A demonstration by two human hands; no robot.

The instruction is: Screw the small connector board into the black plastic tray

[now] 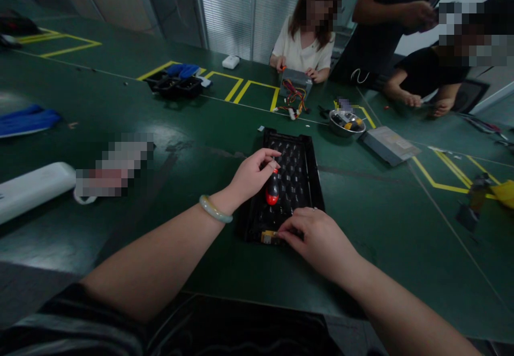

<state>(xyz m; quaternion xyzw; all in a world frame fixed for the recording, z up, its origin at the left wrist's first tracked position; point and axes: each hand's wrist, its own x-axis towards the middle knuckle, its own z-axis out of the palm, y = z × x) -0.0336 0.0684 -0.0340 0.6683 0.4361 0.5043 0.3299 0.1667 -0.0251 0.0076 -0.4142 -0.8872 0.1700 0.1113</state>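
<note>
The left hand [257,171], at ten o'clock on the black panel [299,179], curls its fingers and thumb at the top end of a red-and-black screwdriver [272,189]; whether it grips it, I cannot tell. The screwdriver lies over the panel, handle towards six. Near half past six, the right hand [317,235] pinches the right end of a small yellow piece [267,237] at the panel's near edge. Beyond the panel, a metal bowl [336,126] sits between one and two o'clock, a flat grey box [389,144] past two, and at twelve a co-worker [307,40] touches a wired metal box [296,78].
</note>
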